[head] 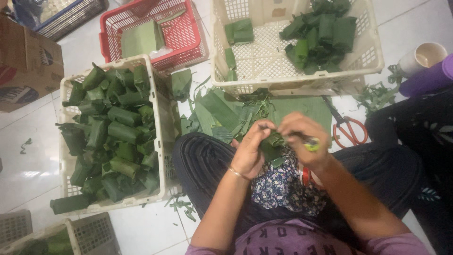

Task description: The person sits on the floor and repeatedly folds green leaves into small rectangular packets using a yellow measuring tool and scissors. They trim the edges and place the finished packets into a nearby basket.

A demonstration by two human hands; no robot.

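Note:
A small green banana-leaf parcel (272,147) sits between both hands above my lap. My left hand (251,148) grips its left side, fingers curled round the leaf, a thin bangle on the wrist. My right hand (303,135) pinches the parcel's right end and also holds a small yellow-green tool (311,144) in its fingers. Loose banana-leaf pieces (222,112) lie on the floor just beyond my knees.
A cream basket (158,123) at the left is filled with several wrapped leaf parcels. Another cream basket (370,38) ahead holds several more. A red basket (184,33) has a folded leaf. Orange-handled scissors (348,128), a cup (427,54), a cardboard box (28,61) and another person's dark clothing (420,127) lie around.

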